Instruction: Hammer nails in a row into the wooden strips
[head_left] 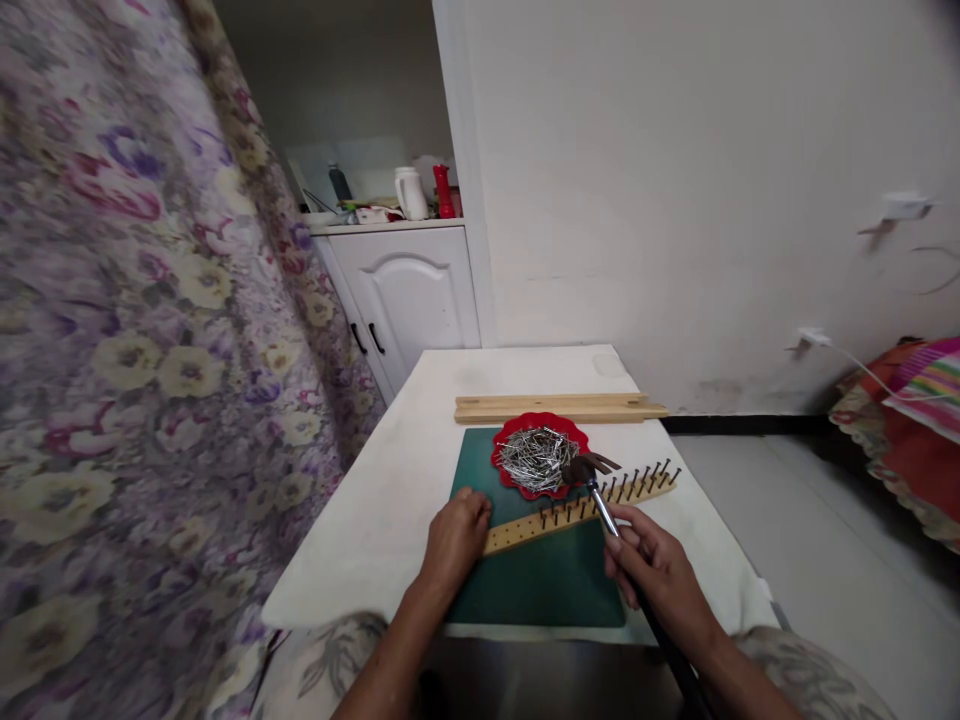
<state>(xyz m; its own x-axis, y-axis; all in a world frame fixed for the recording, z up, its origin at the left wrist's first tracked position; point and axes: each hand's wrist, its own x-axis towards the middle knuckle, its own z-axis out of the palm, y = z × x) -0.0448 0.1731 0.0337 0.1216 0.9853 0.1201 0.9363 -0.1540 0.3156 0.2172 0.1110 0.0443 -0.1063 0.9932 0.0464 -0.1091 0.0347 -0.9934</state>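
Observation:
My right hand [651,562] is closed around the shaft of a claw hammer [606,512]. The hammer's dark head is raised over the strip, beside the dish. Below it a narrow wooden strip [517,534] lies at a slant, with rows of small holes at its left part and several dark nails [637,485] standing upright along the rest. My left hand [459,530] is curled over the strip's left end, which it hides. Behind the strip, a red scalloped dish [501,478] holds a heap of silvery nails [536,458].
A green mat [536,590] lies under the strip on a white-covered table [360,530]. Two more wooden strips [551,412] lie behind the dish. Beyond are a white cabinet [416,290] and a wall [637,200]; a floral curtain [150,350] hangs at left.

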